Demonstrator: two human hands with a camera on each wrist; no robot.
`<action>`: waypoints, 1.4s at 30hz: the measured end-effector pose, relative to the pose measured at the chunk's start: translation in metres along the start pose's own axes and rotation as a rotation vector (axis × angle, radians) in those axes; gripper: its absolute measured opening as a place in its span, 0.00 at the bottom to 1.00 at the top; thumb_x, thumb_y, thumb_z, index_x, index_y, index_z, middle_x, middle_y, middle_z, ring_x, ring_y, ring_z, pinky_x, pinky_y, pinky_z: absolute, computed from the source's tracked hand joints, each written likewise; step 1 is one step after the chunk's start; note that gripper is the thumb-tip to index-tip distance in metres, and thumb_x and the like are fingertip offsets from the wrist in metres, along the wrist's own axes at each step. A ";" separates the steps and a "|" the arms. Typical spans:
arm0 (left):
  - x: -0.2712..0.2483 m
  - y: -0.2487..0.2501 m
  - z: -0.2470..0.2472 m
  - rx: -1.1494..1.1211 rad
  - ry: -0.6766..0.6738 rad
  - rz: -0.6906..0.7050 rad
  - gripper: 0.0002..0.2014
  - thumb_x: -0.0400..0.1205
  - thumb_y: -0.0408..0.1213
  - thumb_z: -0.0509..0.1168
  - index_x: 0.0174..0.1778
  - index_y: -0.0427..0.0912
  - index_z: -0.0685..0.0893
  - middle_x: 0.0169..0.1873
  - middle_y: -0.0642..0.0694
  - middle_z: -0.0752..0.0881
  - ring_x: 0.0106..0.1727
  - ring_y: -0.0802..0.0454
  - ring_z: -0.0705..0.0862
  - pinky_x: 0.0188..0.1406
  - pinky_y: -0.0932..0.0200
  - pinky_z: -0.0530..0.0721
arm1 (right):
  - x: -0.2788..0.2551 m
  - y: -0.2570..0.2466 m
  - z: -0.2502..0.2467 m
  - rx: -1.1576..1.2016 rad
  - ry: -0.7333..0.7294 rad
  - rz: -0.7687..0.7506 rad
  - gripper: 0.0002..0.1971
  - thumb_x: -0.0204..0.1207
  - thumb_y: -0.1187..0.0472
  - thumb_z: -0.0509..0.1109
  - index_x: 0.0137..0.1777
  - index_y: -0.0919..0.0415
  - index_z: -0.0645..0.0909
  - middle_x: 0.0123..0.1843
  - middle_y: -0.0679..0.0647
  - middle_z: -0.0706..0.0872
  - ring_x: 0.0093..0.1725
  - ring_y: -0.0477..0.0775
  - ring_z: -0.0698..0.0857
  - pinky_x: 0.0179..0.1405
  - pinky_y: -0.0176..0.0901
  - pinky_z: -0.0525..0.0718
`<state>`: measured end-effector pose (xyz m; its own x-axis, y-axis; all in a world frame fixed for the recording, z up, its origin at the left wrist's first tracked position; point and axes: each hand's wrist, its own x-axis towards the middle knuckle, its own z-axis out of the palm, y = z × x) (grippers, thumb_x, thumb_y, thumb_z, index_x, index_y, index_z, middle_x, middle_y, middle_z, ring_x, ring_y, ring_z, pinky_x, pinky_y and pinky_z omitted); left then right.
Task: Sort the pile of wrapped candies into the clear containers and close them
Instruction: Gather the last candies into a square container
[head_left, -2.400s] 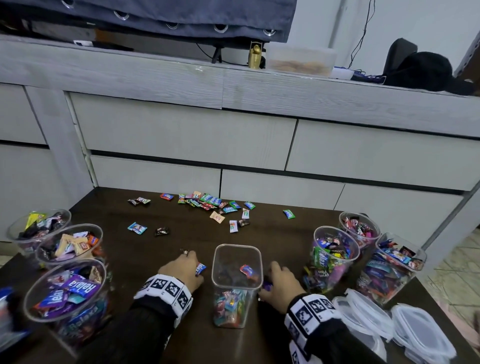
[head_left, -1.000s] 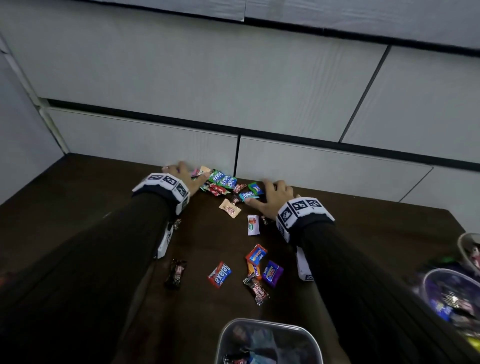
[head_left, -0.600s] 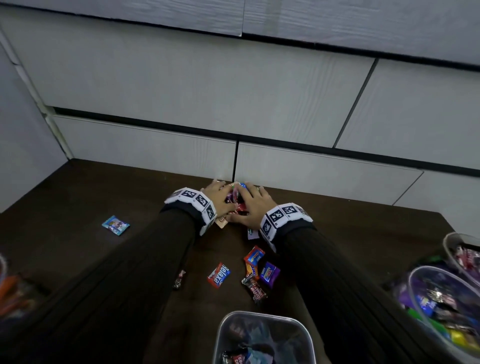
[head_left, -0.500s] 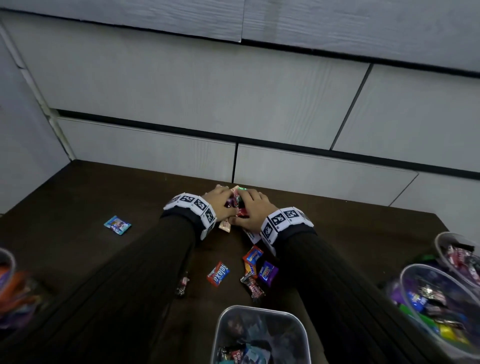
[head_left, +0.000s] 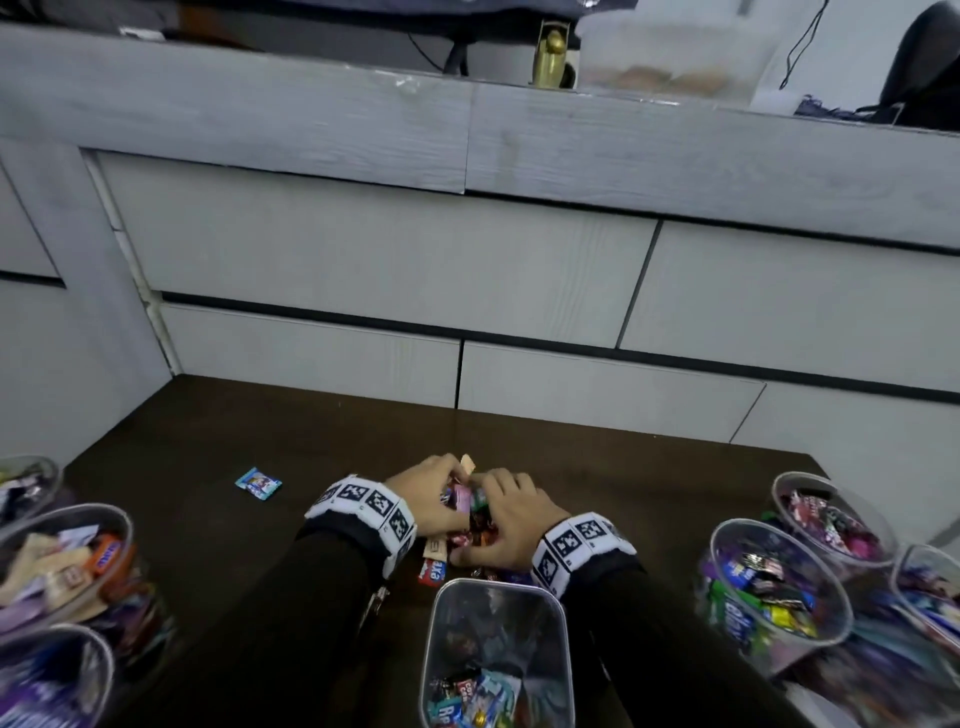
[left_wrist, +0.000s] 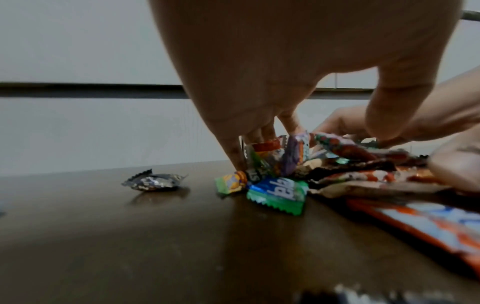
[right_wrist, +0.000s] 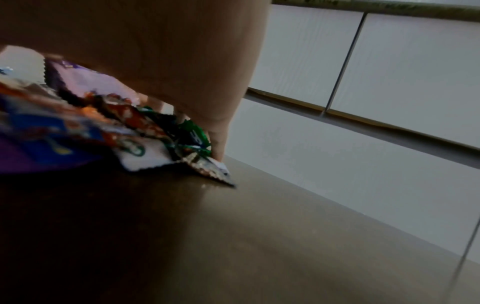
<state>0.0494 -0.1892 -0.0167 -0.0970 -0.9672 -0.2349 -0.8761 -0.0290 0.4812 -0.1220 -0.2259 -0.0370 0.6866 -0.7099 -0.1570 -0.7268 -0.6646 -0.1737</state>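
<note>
- Nearest, open square container (head_left: 498, 654) on the table (head_left: 208, 519), a few candies at its bottom.
- Just beyond the container, candy pile (head_left: 470, 525) cupped between left hand (head_left: 431, 499) and right hand (head_left: 511, 525).
- Left fingers (left_wrist: 235, 152) curved down round the pile's far side; right fingers (right_wrist: 218, 142) likewise, both holding the pile.
- Left and right of the container, round tubs (head_left: 779, 587) holding sorted candies.
- Far left of the container, lone blue candy (head_left: 258, 483).
</note>
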 end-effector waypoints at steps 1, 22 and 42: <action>-0.002 -0.002 0.000 0.015 -0.028 0.006 0.33 0.73 0.48 0.75 0.72 0.50 0.69 0.77 0.47 0.68 0.68 0.50 0.77 0.69 0.50 0.78 | -0.003 -0.002 0.003 -0.038 0.008 -0.005 0.48 0.65 0.26 0.66 0.78 0.54 0.58 0.75 0.54 0.65 0.71 0.60 0.67 0.70 0.58 0.71; -0.020 -0.006 0.028 0.427 -0.024 0.072 0.27 0.86 0.52 0.60 0.78 0.45 0.65 0.73 0.40 0.63 0.72 0.42 0.70 0.70 0.46 0.76 | -0.018 -0.013 0.015 -0.238 0.061 0.003 0.27 0.82 0.40 0.53 0.74 0.56 0.65 0.72 0.61 0.67 0.67 0.63 0.69 0.59 0.58 0.75; -0.019 -0.007 0.019 0.422 -0.085 -0.006 0.20 0.89 0.45 0.56 0.76 0.44 0.65 0.72 0.37 0.65 0.66 0.39 0.77 0.62 0.46 0.81 | -0.017 -0.018 0.002 -0.009 -0.031 0.066 0.18 0.83 0.55 0.61 0.68 0.63 0.67 0.65 0.65 0.74 0.63 0.70 0.78 0.58 0.59 0.78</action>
<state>0.0480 -0.1656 -0.0317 -0.1139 -0.9427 -0.3136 -0.9915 0.0879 0.0960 -0.1206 -0.2012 -0.0330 0.6372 -0.7449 -0.1978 -0.7706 -0.6187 -0.1528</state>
